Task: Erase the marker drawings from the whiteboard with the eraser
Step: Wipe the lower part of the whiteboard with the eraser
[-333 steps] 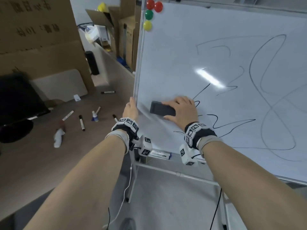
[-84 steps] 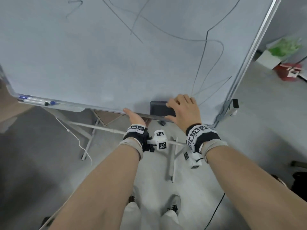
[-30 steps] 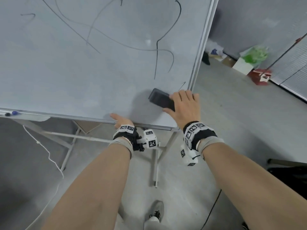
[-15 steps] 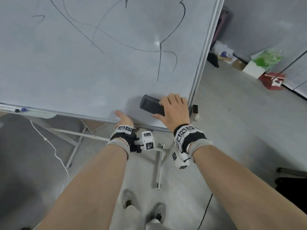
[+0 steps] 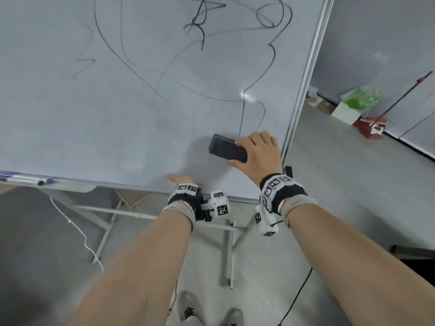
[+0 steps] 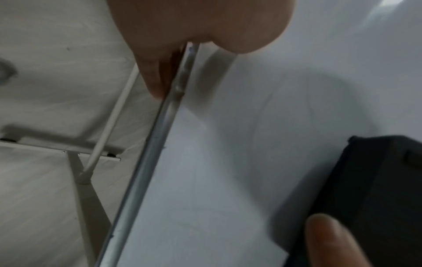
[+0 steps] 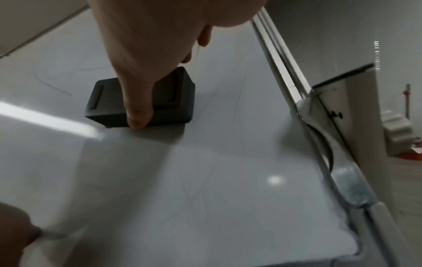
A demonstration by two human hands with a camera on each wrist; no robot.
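Note:
The whiteboard [image 5: 98, 118] fills the upper left of the head view, with black marker lines [image 5: 200, 24] across its upper part and a short vertical stroke [image 5: 242, 118] just above the eraser. My right hand [image 5: 260, 152] grips the black block eraser [image 5: 226, 149] flat against the board near the lower right corner; the right wrist view shows my thumb over the eraser [image 7: 141, 101]. My left hand [image 5: 182, 181] holds the board's bottom metal edge [image 6: 160, 140], thumb on the front, fingers behind. The eraser [image 6: 370, 198] shows at the lower right of the left wrist view.
The board's right frame [image 5: 303, 78] runs close beside my right hand. A pen tray with markers [image 5: 30, 181] sits at the lower left edge. The white stand legs [image 5: 226, 250] and a white cord [image 5: 75, 227] are below. Boxes and a green bag [image 5: 360, 100] lie on the floor at right.
My right hand has slid the eraser upward and slightly right along the board, toward the short vertical stroke. My left hand stays on the bottom edge.

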